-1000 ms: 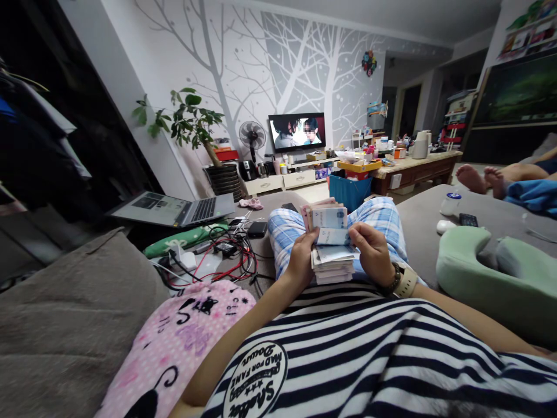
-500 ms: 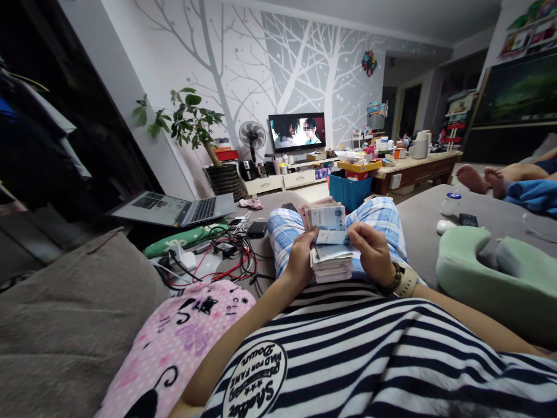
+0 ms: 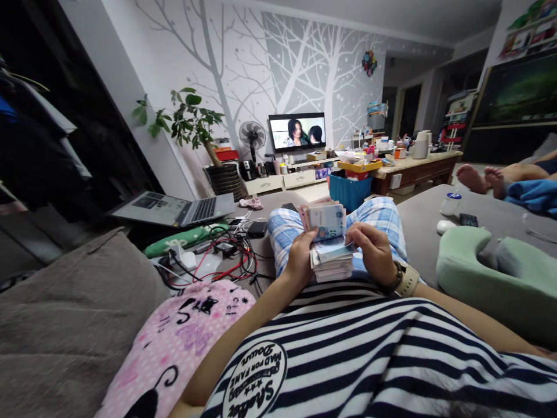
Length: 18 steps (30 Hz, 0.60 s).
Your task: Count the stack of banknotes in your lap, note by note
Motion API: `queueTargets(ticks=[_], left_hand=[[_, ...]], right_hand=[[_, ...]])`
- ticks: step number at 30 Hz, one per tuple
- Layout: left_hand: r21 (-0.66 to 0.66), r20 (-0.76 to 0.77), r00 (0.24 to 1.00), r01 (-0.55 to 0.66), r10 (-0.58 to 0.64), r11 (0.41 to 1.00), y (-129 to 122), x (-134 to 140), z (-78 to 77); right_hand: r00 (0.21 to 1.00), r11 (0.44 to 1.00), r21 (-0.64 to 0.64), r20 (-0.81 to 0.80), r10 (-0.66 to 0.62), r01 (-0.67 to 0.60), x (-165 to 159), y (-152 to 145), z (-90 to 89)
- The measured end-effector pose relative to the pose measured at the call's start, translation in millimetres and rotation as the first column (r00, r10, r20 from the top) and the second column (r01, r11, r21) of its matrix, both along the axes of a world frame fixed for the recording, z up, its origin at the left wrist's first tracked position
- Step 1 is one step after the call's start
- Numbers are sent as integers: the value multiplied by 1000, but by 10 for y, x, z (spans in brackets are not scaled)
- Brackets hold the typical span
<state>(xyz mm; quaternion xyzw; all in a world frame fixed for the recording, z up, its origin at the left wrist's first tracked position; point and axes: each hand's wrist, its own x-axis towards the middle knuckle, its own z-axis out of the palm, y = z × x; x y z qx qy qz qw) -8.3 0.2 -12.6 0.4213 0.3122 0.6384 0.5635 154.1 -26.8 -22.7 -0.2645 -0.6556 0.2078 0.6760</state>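
Observation:
A thick stack of banknotes (image 3: 331, 262) rests over my lap, folded so its far half stands up. My left hand (image 3: 299, 259) grips the stack's left side. My right hand (image 3: 373, 251) holds the right side, its thumb and fingers on the top note (image 3: 327, 220), a bluish note bent upward. I lie back in a striped shirt (image 3: 374, 360) and blue checked trousers (image 3: 383, 217). A watch sits on my right wrist.
A laptop (image 3: 174, 209) and a tangle of cables (image 3: 221, 255) lie to my left, a pink cushion (image 3: 174, 342) near my elbow. A green neck pillow (image 3: 491, 273) and another person's feet (image 3: 481, 177) are on the right. A television (image 3: 297, 132) plays ahead.
My right hand has peeled the top note back from the stack and lifted it a little; the stack and left hand stay in place. The television picture has changed.

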Motion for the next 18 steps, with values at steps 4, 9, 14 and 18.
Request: queueTargets(ticks=[4, 9, 14, 18], left_hand=[[-43, 28, 995, 94, -92, 995, -92, 28, 76], [-53, 22, 990, 142, -141, 988, -116, 28, 71], [-22, 0, 987, 160, -160, 987, -109, 35, 54], [4, -24, 994, 102, -102, 995, -10, 17, -26]], right_hand=[[995, 999, -39, -93, -21, 18, 3, 68, -3], [975, 992, -120, -214, -63, 37, -25, 138, 19], [986, 987, -156, -156, -60, 36, -32, 126, 35], [986, 988, -135, -131, -98, 80, -30, 88, 38]])
